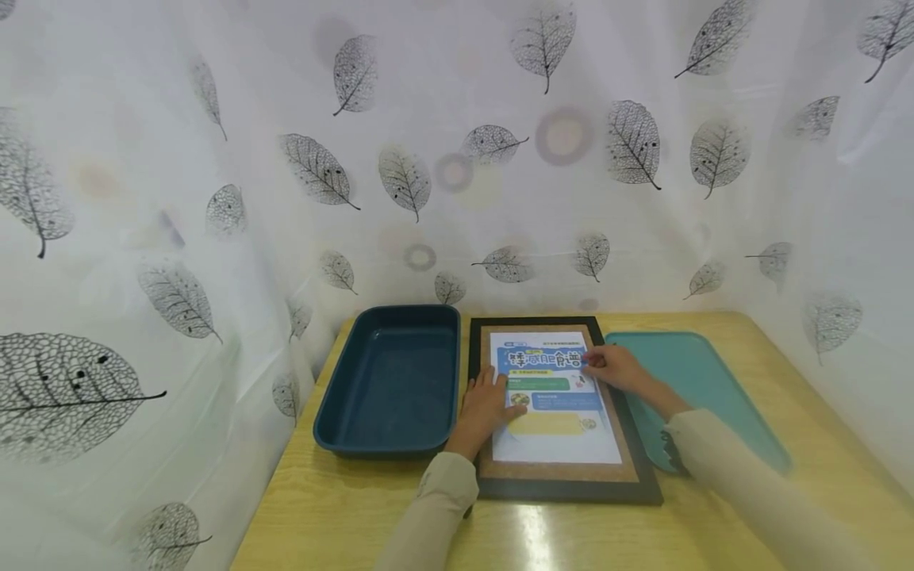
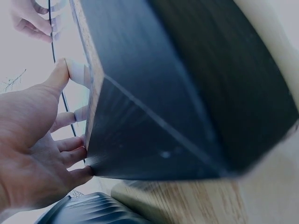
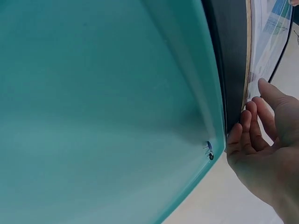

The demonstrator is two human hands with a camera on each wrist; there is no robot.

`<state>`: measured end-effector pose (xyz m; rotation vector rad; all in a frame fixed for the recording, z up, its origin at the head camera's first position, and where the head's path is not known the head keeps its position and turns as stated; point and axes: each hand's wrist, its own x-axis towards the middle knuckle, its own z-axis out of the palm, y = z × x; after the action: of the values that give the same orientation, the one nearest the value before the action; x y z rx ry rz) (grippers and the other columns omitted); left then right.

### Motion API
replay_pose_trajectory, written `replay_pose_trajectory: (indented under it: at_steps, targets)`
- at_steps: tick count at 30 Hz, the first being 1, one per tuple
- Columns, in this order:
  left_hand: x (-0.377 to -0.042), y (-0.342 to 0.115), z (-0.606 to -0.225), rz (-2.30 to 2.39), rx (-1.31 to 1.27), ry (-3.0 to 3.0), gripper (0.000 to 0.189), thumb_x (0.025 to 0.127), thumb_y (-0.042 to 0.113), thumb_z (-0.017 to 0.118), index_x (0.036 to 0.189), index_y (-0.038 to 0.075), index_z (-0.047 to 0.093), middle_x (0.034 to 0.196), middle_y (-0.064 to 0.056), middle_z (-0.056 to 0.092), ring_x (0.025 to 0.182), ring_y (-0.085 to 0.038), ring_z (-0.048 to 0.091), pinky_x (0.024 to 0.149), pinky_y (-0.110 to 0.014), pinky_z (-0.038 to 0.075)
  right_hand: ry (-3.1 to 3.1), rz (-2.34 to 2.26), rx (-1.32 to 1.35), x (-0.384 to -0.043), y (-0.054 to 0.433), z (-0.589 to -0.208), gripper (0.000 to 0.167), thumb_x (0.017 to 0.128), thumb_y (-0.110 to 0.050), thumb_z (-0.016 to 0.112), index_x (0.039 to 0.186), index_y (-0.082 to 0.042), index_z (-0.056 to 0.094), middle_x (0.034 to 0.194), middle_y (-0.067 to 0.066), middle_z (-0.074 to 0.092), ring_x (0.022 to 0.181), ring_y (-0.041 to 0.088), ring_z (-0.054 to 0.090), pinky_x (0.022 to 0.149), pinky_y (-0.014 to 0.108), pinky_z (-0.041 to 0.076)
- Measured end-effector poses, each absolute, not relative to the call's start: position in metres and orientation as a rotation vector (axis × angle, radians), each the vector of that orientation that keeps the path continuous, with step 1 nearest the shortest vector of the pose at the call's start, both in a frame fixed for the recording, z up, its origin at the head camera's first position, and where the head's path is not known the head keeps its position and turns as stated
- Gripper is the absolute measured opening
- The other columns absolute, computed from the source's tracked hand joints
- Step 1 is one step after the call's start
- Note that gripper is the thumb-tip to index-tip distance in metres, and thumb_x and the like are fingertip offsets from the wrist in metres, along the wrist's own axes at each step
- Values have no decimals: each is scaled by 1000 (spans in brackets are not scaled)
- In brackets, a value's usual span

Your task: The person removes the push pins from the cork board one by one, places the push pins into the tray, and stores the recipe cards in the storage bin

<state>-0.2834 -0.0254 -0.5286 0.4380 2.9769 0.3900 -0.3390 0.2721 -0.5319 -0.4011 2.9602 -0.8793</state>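
A poster (image 1: 557,444) with coloured panels and Chinese lettering lies on a cork board (image 1: 528,471) in a black frame (image 1: 571,492). My left hand (image 1: 481,408) rests with spread fingers on the poster's left side; the left wrist view shows its fingertips by the cork and frame edge. My right hand (image 1: 624,373) is at the poster's upper right edge, thumb and fingertips drawn together. A tiny coloured thing, seemingly a pushpin (image 1: 585,359), shows at those fingertips, mostly hidden. In the right wrist view, loose pushpins (image 3: 210,151) lie in the teal tray (image 3: 103,102).
A deep dark-blue bin (image 1: 400,388) stands left of the frame, close to my left forearm. The teal tray reaches along the frame's right side, beneath my right wrist. A leaf-patterned curtain (image 1: 457,214) hangs behind and beside the wooden table (image 1: 321,507).
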Motion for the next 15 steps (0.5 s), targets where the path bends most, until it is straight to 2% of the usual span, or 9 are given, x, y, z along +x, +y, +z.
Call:
replay_pose_trajectory:
  at_steps: [15]
  targets:
    - [-284,-24,-530,486,409,2974,78,93,53,74,152,8,49,164,-18,36,153,-32,32,125,-51,27,2936,-948,-293,-339,272,-541,37,92,-15,76,122,5,69,105,18,71,95,31,67,86,47,59]
